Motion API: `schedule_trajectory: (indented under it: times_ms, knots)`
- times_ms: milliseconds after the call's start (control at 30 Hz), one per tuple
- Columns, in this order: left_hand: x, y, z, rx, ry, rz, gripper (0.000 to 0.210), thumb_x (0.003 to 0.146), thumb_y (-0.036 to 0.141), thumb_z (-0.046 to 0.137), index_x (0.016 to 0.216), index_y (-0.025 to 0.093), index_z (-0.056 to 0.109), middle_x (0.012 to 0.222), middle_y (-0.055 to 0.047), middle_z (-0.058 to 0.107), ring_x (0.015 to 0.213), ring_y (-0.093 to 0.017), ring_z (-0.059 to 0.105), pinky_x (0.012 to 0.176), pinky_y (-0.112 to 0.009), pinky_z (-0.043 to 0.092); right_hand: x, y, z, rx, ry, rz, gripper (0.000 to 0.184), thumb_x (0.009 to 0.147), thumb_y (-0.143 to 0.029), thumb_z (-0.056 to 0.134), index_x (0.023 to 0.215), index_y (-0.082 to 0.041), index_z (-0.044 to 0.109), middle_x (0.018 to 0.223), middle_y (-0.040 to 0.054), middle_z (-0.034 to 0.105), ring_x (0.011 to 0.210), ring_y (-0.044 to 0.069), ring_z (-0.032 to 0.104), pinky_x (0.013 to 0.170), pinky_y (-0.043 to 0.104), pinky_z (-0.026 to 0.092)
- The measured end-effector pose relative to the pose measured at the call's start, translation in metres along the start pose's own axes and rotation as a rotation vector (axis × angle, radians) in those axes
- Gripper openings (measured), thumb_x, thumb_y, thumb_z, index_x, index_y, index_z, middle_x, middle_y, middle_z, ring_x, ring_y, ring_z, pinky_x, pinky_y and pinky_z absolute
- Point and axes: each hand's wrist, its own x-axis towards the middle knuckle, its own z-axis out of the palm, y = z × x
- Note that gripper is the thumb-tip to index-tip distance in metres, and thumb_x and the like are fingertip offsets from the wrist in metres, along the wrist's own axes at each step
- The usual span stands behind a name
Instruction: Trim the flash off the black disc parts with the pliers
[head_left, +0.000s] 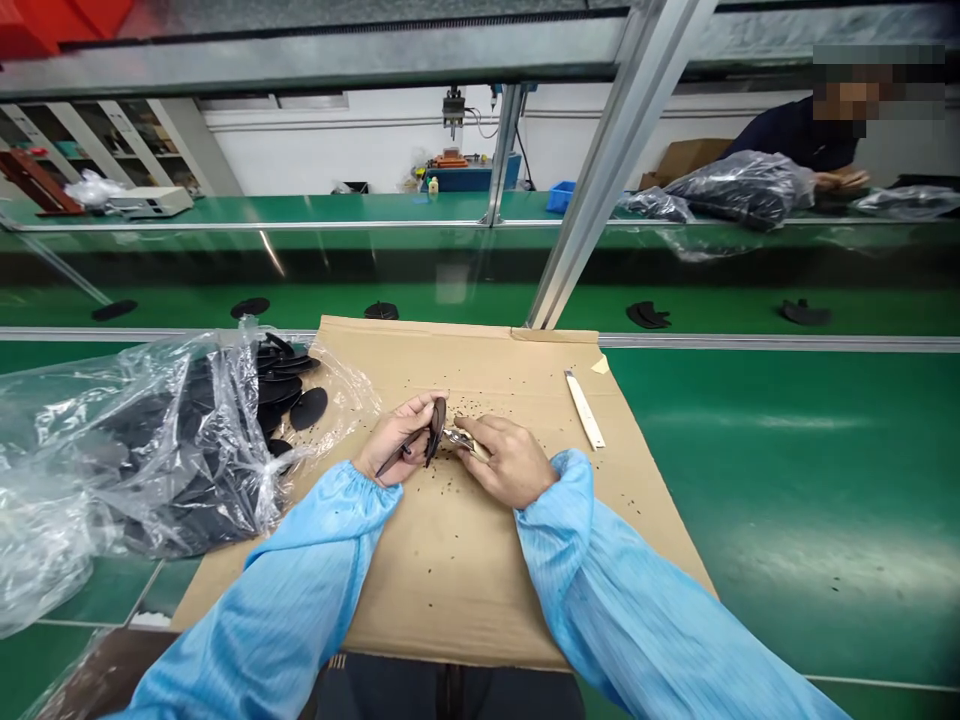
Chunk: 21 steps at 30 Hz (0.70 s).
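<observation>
A green surface (787, 480) runs under a slanted metal post (600, 190); beyond it a green conveyor belt (480, 300), white wall (315, 150) and grey shelving (112, 140).

Black part (435, 430), tan cardboard (465, 560)

Sleeves: light blue, loose smock fabric with fine stripes, on both arms.
Cuffs: gathered, elasticated at each wrist.
Left hand (396, 437): bare, no glove.
Right hand (508, 460): bare, no glove.
Lower garment: dark, seen at bottom edge.
</observation>
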Motion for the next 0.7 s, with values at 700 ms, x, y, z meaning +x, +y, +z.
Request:
schedule_trajectory:
  times_ms: [700]
  knots:
    - [-0.005,0.004,0.006,0.137,0.028,-0.048,0.049,0.072,0.031,0.078,0.115,0.015,0.061,0.071,0.002,0.055,0.031,0.002,0.026,0.029,-0.013,0.013,0.003,-0.003,-0.017,0.066,-0.263,0.102,0.030,0.087,-0.021,0.058,0.116,-0.017,0.062,0.098,0.0082,0.066,0.092,0.020,0.061,0.084,0.029,0.045]
